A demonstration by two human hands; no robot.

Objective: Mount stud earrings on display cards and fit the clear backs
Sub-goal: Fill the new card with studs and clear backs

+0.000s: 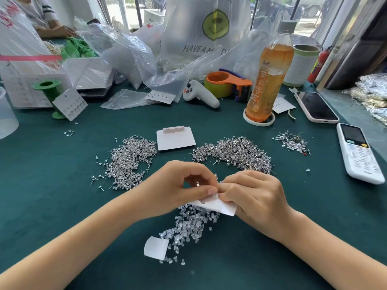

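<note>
In the head view, we saw both hands meeting low in the centre of the green table (52,185). Our left hand (178,185) had its fingers curled, thumb and forefinger pinched together at the top edge of the display card (217,206); what sat between the fingertips was too small for us to name, though a stud seemed likely. Our right hand (253,199) gripped the same card from 3 o'clock, fingers curled over its upper edge. The card lay tilted, its long axis running from about 10 o'clock to 4 o'clock, with its free corner pointing down to the right.

The clear backs (192,225) lay heaped directly under the card, at 6 o'clock from the pinch and closest to the left hand. The left stud pile (129,162) sat at 10 o'clock, the right stud pile (236,153) at 1 o'clock, and a blank card (176,140) at 12 o'clock.

We judged that the next reach, for a back, would be straight down.
</note>
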